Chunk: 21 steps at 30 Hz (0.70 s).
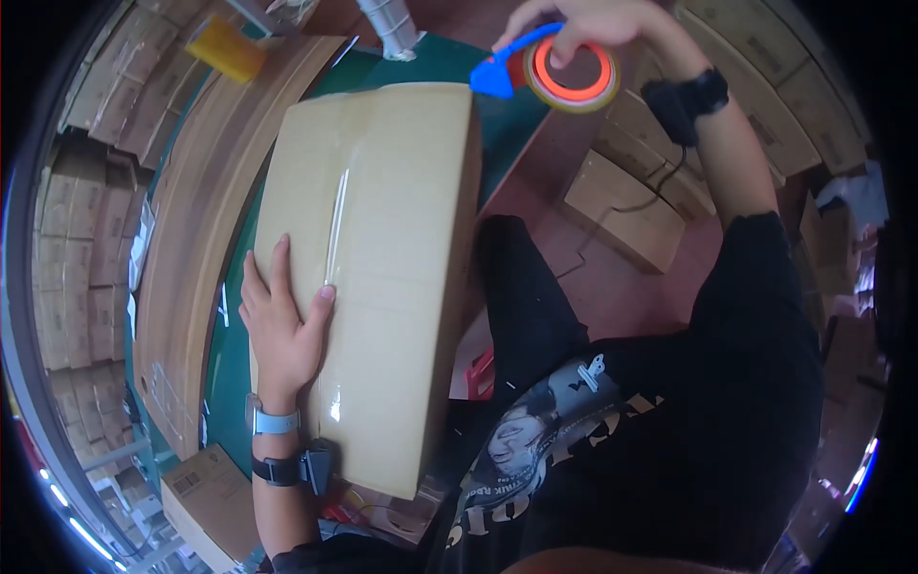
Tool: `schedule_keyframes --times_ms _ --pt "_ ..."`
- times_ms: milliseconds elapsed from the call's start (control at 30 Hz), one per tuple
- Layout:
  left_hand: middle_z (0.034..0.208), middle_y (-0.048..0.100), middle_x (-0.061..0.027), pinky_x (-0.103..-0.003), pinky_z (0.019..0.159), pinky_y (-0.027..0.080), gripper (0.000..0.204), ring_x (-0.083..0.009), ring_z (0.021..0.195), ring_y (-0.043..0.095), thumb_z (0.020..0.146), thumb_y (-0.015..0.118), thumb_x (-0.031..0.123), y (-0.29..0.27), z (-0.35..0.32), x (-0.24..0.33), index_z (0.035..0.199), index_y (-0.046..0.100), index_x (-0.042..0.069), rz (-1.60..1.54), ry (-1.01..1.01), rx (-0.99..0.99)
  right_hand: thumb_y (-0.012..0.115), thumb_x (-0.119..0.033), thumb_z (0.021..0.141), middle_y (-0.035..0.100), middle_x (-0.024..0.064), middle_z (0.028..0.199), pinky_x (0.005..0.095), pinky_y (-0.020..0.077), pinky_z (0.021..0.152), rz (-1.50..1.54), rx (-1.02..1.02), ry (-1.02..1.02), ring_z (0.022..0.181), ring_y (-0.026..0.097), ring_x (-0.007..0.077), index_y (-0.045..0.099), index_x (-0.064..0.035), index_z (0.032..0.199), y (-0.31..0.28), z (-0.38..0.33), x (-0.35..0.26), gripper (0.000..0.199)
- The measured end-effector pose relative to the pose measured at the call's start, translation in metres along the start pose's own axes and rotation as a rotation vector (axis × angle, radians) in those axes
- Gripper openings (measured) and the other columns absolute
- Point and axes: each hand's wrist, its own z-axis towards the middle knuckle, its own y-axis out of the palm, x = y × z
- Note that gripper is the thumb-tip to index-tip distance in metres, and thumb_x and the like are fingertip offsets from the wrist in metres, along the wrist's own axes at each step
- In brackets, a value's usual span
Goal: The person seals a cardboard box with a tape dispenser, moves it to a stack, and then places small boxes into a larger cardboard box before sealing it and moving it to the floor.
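A large cardboard box (402, 239) lies on the green table, with a strip of clear, shiny tape (338, 206) running along its top. My left hand (289, 335) rests flat on the box's left side, fingers spread and nothing held. Beyond the box's far right corner, my right hand (585, 29) grips a blue tape dispenser (494, 78). The dispenser carries a roll of tape with an orange core (604, 73). Its blue head is close to the box's far corner; whether it touches cannot be told.
Left of the box lies a long wooden board (196, 249) on the green table (225, 359), with a yellow tape roll (226, 50) at its far end. A small carton (212, 502) stands near left. Stacked cartons (81, 258) line the left; another carton (623, 209) sits on the floor at right.
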Motion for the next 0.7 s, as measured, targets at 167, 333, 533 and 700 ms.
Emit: schedule_keyframes --times_ms 167,333,533,700 --pt "0.153 0.03 -0.0337 -0.056 0.115 0.024 0.074 -0.0506 0.142 0.028 0.088 0.065 0.044 -0.019 0.023 0.008 0.151 0.039 0.013 0.082 0.053 -0.131 0.073 -0.008 0.072 0.072 0.0143 0.111 0.0353 0.0543 0.083 -0.302 0.052 0.096 0.092 0.067 0.0258 0.069 -0.0051 0.123 0.018 -0.03 -0.015 0.052" --pt "0.151 0.04 -0.0257 -0.058 0.115 0.026 0.08 -0.0404 0.144 0.032 0.088 0.065 0.049 -0.006 0.118 0.087 0.145 0.04 -0.002 -0.028 0.512 -0.179 0.067 -0.008 0.068 0.07 0.0145 0.099 0.0367 0.0491 0.085 -0.399 0.004 0.08 0.1 0.063 0.0235 0.061 -0.0047 0.13 0.013 -0.015 -0.007 0.062" --pt "0.136 0.053 -0.0214 -0.051 0.116 0.025 0.075 -0.0365 0.133 0.044 0.081 0.07 0.041 0.054 0.169 0.132 0.14 0.046 0.0 -0.008 0.63 0.028 0.073 -0.008 0.067 0.071 0.0117 0.105 0.0374 0.051 0.082 -0.341 0.103 0.112 0.094 0.065 0.0272 0.062 -0.0114 0.131 0.03 -0.03 -0.008 0.065" --pt "0.128 0.057 -0.0159 -0.049 0.113 0.028 0.072 -0.034 0.125 0.049 0.072 0.071 0.03 0.053 0.174 0.143 0.137 0.05 0.005 -0.081 0.646 0.035 0.073 -0.011 0.071 0.071 0.014 0.105 0.0392 0.0514 0.081 -0.279 0.265 0.109 0.092 0.065 0.0291 0.063 -0.0125 0.129 0.052 -0.065 0.012 0.059"
